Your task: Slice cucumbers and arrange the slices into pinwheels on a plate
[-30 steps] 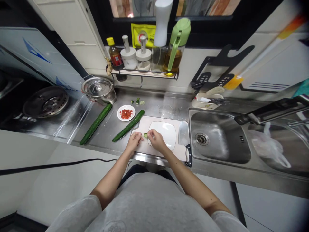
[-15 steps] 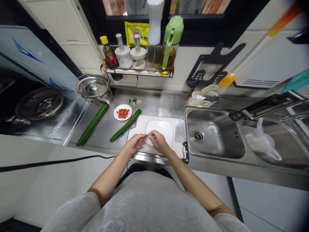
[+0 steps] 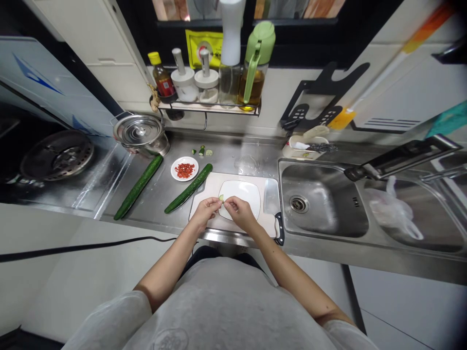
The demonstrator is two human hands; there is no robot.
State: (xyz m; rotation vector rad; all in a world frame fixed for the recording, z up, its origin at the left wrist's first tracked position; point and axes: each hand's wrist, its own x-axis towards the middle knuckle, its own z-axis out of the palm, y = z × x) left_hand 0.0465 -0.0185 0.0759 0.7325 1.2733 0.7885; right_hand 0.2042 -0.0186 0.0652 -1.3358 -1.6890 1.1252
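Between the fingertips of both hands is a small pale-green cucumber slice [image 3: 221, 198]. My left hand [image 3: 206, 212] pinches it from the left, its other fingers curled. From the right, my right hand [image 3: 238, 213] closes thumb and fingers on it. Both hands are over the near-left part of a white square plate [image 3: 245, 190], which lies on a pale cutting board [image 3: 204, 194]. A cleaver [image 3: 271, 197] with a black handle rests along the board's right side. Just left of the board lies a whole cucumber [image 3: 188, 188].
Another cucumber [image 3: 138, 187] lies farther left. A small plate [image 3: 173, 170] holds chopped red pieces, with cucumber ends [image 3: 202, 151] behind it. A lidded steel pot [image 3: 140, 133] stands at the back left. To the right is a sink [image 3: 324, 199]; a seasoning rack [image 3: 211, 108] hangs above.
The cucumber slice between my fingers has been turned up, so its pale face shows more. My left fingers have curled in slightly. The whole view has shifted a little.
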